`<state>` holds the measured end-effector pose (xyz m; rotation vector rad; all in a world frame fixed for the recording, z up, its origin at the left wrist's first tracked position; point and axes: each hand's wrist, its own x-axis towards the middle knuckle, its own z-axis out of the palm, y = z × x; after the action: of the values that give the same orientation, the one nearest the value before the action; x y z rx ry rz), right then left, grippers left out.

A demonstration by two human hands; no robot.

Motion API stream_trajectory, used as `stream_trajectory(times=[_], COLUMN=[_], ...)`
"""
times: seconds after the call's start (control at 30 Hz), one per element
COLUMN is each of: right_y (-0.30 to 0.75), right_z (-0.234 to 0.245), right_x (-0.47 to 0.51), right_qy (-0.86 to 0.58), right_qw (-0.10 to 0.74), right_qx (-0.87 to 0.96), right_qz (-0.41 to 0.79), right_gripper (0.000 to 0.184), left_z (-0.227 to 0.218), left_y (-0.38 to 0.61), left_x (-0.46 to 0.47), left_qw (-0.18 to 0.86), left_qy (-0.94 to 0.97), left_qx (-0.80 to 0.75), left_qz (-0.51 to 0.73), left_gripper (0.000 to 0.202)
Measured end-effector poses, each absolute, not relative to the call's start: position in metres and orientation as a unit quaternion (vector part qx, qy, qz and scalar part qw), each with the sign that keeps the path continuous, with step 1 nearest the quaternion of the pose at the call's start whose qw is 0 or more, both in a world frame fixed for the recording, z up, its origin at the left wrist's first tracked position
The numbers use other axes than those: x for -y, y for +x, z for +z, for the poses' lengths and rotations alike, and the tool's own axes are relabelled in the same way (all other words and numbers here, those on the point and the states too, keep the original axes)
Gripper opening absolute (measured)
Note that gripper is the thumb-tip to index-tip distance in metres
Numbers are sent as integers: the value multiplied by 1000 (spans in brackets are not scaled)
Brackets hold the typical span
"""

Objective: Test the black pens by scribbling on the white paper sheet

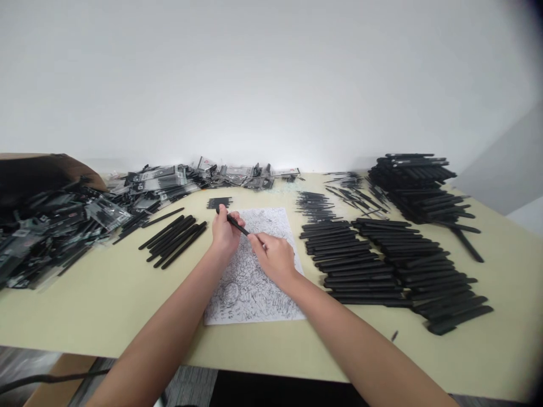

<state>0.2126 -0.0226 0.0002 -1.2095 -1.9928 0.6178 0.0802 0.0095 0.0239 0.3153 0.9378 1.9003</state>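
A black pen [238,225] is held between my two hands above a scribbled sheet of paper [254,299]. My left hand [226,233] is closed round its upper end, thumb along the barrel. The fingers of my right hand [275,259] pinch the lower end, hiding the tip. Left of the sheet lies a small group of black pens [176,240]. Just beyond my left hand is a row of short, thin dark pieces [219,202]. To the right, black pens [356,260] lie side by side in long rows, with thin dark sticks like refills [316,207] behind them.
Plastic-wrapped packets [161,180] run along the back, and more spill from a cardboard box [80,168] at the left. A high stack of black pens [413,181] stands at the back right. A small dark piece [394,336] lies near the table's front edge.
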Motion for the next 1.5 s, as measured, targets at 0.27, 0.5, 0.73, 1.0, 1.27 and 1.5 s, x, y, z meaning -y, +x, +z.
stream_trajectory(times=[0.27,0.5,0.73,1.0,1.27,1.5], right_y=[210,210,212,210,211,211], right_z=[-4,-4,0,-1,-6,-1], right_x=[24,25,24,24,23,23], right_qy=[-443,-430,-484,-453,-443,-470], right_qw=[404,414,343,378,392,362], right_qx=[762,762,773,762,766,770], right_qz=[245,253,225,266,253,236], right_gripper=[38,18,35,30,21,23], left_z=[20,21,20,21,18,19], left_y=[78,75,77,75,72,73], left_x=[-12,-14,-13,-13,-15,-14], left_qw=[458,455,449,439,446,450], left_qy=[83,70,89,68,73,80], left_qx=[-399,-398,-415,-420,-401,-412], left_qz=[790,794,786,791,796,789], left_gripper=[34,31,28,27,29,28])
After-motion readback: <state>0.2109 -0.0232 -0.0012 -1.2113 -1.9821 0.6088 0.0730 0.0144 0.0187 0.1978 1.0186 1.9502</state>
